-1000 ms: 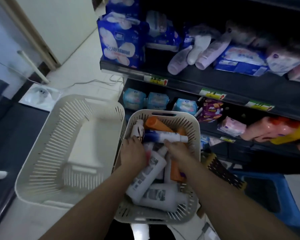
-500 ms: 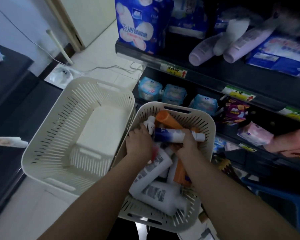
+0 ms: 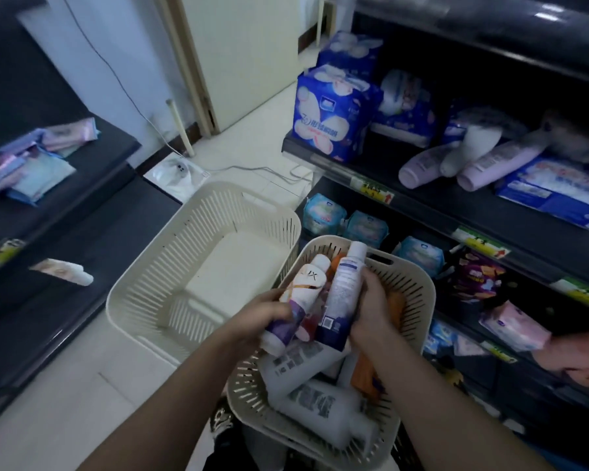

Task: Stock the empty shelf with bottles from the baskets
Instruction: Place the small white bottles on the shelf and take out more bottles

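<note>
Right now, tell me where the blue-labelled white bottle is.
The blue-labelled white bottle is in the right hand, lifted above the full basket at centre right of the head view, beside the purple-bottomed bottle held by the left hand.

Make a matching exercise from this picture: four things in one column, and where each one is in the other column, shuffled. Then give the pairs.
Things:
1. white bottle with purple base
2. tall white bottle with blue label
3. lilac bottles
4. large basket

Places:
A. lying on the dark shelf to the right
B. held in the right hand
C. on the floor, nothing in it
D. held in the left hand

Pairs: 1-D, 2-B, 3-A, 4-C
</note>
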### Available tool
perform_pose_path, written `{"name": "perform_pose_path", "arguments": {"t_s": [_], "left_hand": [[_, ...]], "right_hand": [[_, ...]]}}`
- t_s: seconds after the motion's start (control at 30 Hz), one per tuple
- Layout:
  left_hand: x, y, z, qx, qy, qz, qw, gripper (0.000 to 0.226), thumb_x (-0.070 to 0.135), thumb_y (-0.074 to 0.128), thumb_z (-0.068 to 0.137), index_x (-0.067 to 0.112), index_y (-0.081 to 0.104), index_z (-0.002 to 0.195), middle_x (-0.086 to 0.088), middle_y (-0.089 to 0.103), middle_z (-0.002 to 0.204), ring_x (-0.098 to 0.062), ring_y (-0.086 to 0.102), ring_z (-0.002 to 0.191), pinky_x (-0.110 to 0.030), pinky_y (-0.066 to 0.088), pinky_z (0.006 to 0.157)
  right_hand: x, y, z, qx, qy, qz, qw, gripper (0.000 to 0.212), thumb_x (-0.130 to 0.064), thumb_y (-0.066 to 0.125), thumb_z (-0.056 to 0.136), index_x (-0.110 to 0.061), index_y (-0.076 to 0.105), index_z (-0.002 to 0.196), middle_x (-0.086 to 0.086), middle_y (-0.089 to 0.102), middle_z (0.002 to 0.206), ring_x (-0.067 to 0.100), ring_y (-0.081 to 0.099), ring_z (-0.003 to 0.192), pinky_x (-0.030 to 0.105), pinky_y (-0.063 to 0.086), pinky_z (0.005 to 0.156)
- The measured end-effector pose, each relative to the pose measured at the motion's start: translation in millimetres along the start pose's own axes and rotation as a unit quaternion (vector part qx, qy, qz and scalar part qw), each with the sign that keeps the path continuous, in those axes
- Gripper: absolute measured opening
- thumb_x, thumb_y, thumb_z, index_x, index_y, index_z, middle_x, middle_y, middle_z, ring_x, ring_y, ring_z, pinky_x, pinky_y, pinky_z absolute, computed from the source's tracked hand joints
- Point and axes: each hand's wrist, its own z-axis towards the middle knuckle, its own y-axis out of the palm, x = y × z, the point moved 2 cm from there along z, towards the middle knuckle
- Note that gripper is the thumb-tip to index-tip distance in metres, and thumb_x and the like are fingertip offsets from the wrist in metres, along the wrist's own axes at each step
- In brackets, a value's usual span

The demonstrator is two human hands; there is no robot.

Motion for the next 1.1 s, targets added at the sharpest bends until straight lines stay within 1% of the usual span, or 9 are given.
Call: {"name": "perform_pose_path", "arguments": {"t_s": [0.1,0.27,0.43,0.5,0.57,0.67,0.87,1.0,1.1], "left_hand": [[8,-20,-26,0.018,0.062,-0.099,0.993,0.052,0.009,0.065,0.063,-0.001,0.061,0.114,-0.025,0.067,0.098,-0.033,0.064,0.08,-0.038,0.051,0.073],[29,-73,-71,0.089,0.132,-0.205,0.966,0.036,0.034,0.066,0.078,0.007,0.062,0.102,-0.012,0.068,0.083,-0.02,0.063,0.061,-0.028,0.055,0.056],[35,-148,-122,0.148,0.189,-0.205,0.949,0.022,0.02,0.06,0.092,0.006,0.063,0.109,-0.014,0.069,0.094,-0.02,0.066,0.069,-0.029,0.056,0.064],[36,-181,-143,0.174,0.211,-0.201,0.941,0.014,0.011,0.058,0.093,0.006,0.061,0.106,-0.011,0.071,0.092,-0.019,0.067,0.071,-0.03,0.056,0.068],[39,-213,-166,0.196,0.226,-0.206,0.932,0.013,0.007,0.056,0.093,0.005,0.058,0.106,-0.011,0.07,0.087,-0.02,0.067,0.071,-0.03,0.056,0.068],[42,-262,-200,0.22,0.247,-0.221,0.917,0.021,0.01,0.055,0.094,0.005,0.056,0.114,-0.01,0.067,0.081,-0.02,0.066,0.064,-0.03,0.054,0.063],[42,-364,-269,0.278,0.283,-0.24,0.886,0.028,0.031,0.058,0.094,0.011,0.057,0.113,-0.011,0.065,0.085,-0.021,0.066,0.062,-0.036,0.055,0.064],[40,-432,-309,0.306,0.315,-0.237,0.867,0.029,0.02,0.063,0.091,0.007,0.056,0.116,-0.016,0.065,0.104,-0.03,0.064,0.09,-0.05,0.049,0.092],[41,-479,-337,0.334,0.332,-0.23,0.852,0.025,0.011,0.065,0.089,0.009,0.056,0.112,-0.013,0.066,0.106,-0.026,0.062,0.092,-0.046,0.049,0.091]], "right_hand": [[-12,48,-54,-0.169,0.074,-0.023,0.983,0.044,-0.048,0.063,0.087,-0.011,0.065,0.111,0.014,0.071,0.102,0.029,0.067,0.093,0.045,0.051,0.095],[-3,124,-109,-0.351,0.042,-0.105,0.93,0.084,-0.046,0.086,0.066,-0.008,0.056,0.134,0.024,0.063,0.128,0.043,0.06,0.118,0.059,0.04,0.106],[14,199,-175,-0.394,-0.059,-0.179,0.9,0.045,-0.024,0.08,0.076,0.0,0.062,0.109,0.021,0.063,0.101,0.032,0.061,0.094,0.044,0.05,0.091],[27,229,-199,-0.411,-0.108,-0.215,0.879,0.048,-0.023,0.083,0.073,0.0,0.059,0.107,0.018,0.061,0.095,0.029,0.058,0.089,0.045,0.049,0.084],[45,260,-225,-0.419,-0.173,-0.264,0.851,0.054,-0.033,0.087,0.065,-0.007,0.06,0.104,0.01,0.065,0.09,0.025,0.061,0.083,0.044,0.051,0.08],[76,305,-263,-0.428,-0.245,-0.308,0.813,0.027,-0.035,0.078,0.081,-0.024,0.058,0.096,-0.008,0.064,0.079,0.008,0.061,0.072,0.027,0.049,0.071],[141,398,-335,-0.482,-0.214,-0.338,0.779,0.037,-0.052,0.066,0.082,-0.028,0.053,0.107,0.002,0.065,0.105,0.021,0.065,0.096,0.04,0.053,0.088],[169,452,-389,-0.511,-0.261,-0.34,0.745,0.024,-0.033,0.07,0.089,-0.021,0.056,0.103,-0.004,0.064,0.09,0.012,0.061,0.077,0.027,0.05,0.066],[184,491,-421,-0.528,-0.284,-0.342,0.724,0.024,-0.023,0.076,0.085,-0.018,0.06,0.101,0.003,0.07,0.098,0.015,0.066,0.087,0.029,0.054,0.076]]}}
